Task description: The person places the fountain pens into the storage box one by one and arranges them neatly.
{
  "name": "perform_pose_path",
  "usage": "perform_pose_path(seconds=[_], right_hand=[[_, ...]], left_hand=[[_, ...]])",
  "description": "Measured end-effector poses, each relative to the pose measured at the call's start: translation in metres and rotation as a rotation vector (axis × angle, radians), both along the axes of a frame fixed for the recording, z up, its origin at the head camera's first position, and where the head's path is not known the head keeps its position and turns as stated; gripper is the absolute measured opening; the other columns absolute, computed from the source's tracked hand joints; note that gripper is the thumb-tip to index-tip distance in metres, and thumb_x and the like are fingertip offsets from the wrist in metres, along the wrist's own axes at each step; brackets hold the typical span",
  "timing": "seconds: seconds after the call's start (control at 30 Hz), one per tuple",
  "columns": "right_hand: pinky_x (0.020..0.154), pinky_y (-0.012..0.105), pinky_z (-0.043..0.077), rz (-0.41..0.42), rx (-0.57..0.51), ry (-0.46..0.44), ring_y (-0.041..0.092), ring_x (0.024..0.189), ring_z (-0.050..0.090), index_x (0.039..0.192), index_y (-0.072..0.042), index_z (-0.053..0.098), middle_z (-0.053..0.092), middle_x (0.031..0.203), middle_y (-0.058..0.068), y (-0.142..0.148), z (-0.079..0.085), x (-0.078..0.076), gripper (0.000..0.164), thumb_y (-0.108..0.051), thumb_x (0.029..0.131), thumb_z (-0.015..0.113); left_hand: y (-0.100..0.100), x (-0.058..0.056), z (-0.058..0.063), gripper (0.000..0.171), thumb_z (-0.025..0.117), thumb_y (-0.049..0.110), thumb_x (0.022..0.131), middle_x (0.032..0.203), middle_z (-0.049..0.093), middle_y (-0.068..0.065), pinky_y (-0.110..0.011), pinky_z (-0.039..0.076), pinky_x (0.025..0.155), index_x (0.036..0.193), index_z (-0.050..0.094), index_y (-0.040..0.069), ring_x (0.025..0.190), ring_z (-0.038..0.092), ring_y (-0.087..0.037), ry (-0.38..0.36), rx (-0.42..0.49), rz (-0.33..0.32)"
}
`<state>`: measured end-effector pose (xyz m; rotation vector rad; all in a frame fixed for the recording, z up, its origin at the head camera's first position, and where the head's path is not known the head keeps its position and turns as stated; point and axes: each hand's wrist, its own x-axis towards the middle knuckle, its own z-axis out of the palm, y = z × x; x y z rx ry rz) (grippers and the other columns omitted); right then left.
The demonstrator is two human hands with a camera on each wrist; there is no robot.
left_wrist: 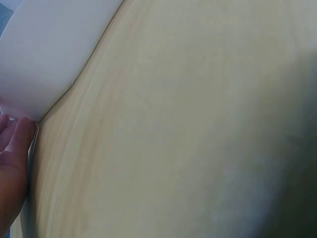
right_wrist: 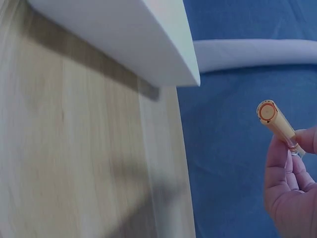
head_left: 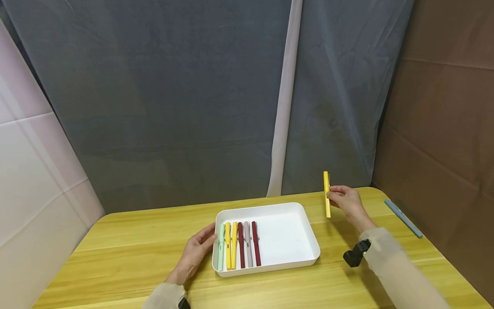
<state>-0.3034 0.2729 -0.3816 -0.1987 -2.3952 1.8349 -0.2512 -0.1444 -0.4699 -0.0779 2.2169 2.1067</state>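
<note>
My right hand (head_left: 346, 201) pinches a yellow pen (head_left: 326, 193) upright between thumb and fingers, raised above the table to the right of the white tray (head_left: 283, 262). In the right wrist view, the round end of that yellow pen (right_wrist: 275, 119) points toward the camera. My left hand (head_left: 196, 249) holds the tray by its left wall, thumb at the rim. Inside the tray's left half, several pens lie side by side: a light green pen (head_left: 221, 249), two yellow pens (head_left: 228, 246), a dark red pen (head_left: 241, 246), a greyish-mauve pen (head_left: 248, 246) and another dark red pen (head_left: 256, 246).
A blue pen (head_left: 403, 218) lies on the wooden table (head_left: 127, 244) near its right edge. Grey cloth (head_left: 185, 107) hangs behind the table, with a pale strip (head_left: 284, 103) running down it. A brown panel (head_left: 444, 128) stands at the right, a whitish one (head_left: 34, 150) at the left.
</note>
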Motion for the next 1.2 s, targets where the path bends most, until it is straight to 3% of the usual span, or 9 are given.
perform_pose_path(seconds=[0.5,1.2], right_hand=[[0.07,0.016,0.057,0.051,-0.094,0.019,-0.002,0.069,0.059,0.123,0.015,0.049,0.061,0.075,-0.015,-0.029,0.0,0.002,0.034,-0.001,0.094,0.057],[0.066,0.015,0.056,0.071,-0.159,-0.034,0.005,0.071,0.059,0.116,0.009,0.053,0.062,0.08,-0.003,-0.075,-0.013,0.01,0.026,-0.001,0.093,0.059]], left_hand=[[0.001,-0.001,0.0,0.052,0.055,0.009,0.099,0.152,0.04,-0.024,-0.027,0.051,0.103,0.147,0.039,-0.001,0.136,0.046,-0.034,-0.016,-0.002,0.002],[0.0,-0.001,-0.001,0.053,0.056,0.01,0.099,0.151,0.04,-0.025,-0.024,0.052,0.101,0.147,0.039,-0.003,0.136,0.047,-0.032,0.001,0.003,-0.006]])
